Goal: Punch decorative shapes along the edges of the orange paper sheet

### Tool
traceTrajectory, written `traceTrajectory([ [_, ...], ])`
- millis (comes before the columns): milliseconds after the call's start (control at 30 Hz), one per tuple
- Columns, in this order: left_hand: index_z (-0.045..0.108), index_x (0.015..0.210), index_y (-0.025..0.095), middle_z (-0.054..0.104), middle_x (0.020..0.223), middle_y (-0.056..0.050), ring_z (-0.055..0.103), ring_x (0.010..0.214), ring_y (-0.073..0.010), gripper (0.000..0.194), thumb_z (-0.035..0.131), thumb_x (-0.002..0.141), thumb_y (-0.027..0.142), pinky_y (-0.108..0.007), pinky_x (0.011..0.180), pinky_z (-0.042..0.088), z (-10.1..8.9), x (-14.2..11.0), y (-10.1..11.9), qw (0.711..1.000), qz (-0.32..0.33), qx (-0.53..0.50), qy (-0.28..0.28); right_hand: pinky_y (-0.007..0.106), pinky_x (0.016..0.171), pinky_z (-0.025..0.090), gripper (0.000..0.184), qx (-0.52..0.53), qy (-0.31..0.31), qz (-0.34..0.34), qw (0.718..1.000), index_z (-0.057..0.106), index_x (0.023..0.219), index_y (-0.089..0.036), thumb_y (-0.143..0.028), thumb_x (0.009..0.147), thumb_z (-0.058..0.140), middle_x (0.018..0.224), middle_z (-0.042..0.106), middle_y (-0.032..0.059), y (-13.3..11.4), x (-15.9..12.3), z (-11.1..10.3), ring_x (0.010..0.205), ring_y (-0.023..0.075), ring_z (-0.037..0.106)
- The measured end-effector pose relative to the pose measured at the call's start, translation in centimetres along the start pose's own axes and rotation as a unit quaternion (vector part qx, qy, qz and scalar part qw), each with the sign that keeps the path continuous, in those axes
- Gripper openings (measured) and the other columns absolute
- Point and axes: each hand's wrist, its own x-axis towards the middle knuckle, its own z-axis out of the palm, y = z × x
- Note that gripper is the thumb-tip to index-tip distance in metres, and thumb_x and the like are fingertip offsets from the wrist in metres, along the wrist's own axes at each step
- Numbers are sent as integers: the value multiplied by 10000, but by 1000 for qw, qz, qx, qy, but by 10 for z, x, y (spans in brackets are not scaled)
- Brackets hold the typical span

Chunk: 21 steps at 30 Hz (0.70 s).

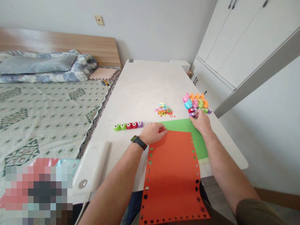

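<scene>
An orange sheet of paper (173,168) lies with its near part hanging over the table's edge, its side and near borders punched with small shapes. Pinched in my left hand (154,132) is the sheet's far left corner. My right hand (202,121) is at the right, its fingers closed on a small purple craft punch (192,114). Beside that hand sits a row of small punches (203,110) in red, green and purple. Under the orange sheet lies green paper (180,124).
Several small punches (128,125) stand in a row at left. Larger colourful punches (195,100) are grouped at right. A pile of paper cut-outs (163,110) lies mid-table. A white device (93,165) sits at the near left edge, beside a bed (51,109).
</scene>
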Motion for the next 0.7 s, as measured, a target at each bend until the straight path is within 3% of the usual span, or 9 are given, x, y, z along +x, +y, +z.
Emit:
traceTrajectory([
  [133,779,913,199,775,857,-55,664,722,-167,288,587,888,413,-256,622,423,1,0,-2,1000,1,-2,2,363,687,483,472,8,12,29,999,566,1065,-211,-534,763,730,919,725,95,-5,-6,-8,807,268,659],
  [233,781,900,207,770,841,-50,660,715,-170,279,589,887,409,-258,620,422,4,0,-4,1000,7,2,9,360,700,492,450,12,23,19,999,562,1037,-217,-558,785,712,980,729,109,-12,-17,-17,831,261,671],
  [400,782,896,217,768,837,-49,665,718,-178,273,593,882,413,-268,628,420,6,-1,-6,1000,10,13,24,365,745,508,305,10,-71,-60,996,579,987,-247,-501,849,678,953,741,74,-26,-42,-30,873,257,698],
  [700,781,930,219,785,899,-69,699,808,-212,292,567,899,414,-297,703,468,6,-16,-3,999,-1,23,26,382,754,517,244,-38,-113,-114,986,582,968,-252,-450,862,675,994,744,76,-29,-56,-40,935,283,709],
])
